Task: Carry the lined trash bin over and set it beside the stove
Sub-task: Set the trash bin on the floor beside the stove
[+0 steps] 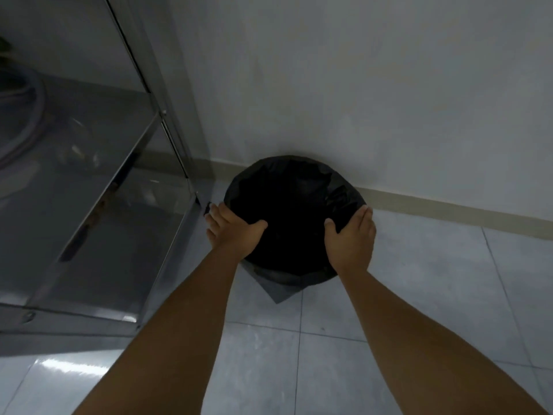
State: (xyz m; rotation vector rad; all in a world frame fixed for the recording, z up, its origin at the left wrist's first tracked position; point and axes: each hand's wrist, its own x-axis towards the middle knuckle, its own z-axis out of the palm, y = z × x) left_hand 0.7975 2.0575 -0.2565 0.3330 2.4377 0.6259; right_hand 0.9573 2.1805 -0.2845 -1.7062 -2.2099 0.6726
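A round trash bin (294,205) lined with a black plastic bag stands on the tiled floor against the white wall. My left hand (232,232) grips its left rim, thumb hooked inside the opening and fingers down the outside. On the right rim, my right hand (351,239) holds the same way. A loose corner of the bag (279,290) hangs down at the bin's near side. The bin's inside is dark and I cannot see its contents.
A stainless steel unit with a lower shelf (89,190) stands directly left of the bin, its corner leg (199,205) almost touching my left hand. A beige skirting strip (449,209) runs along the wall. Grey floor tiles (419,295) spread to the right and toward me.
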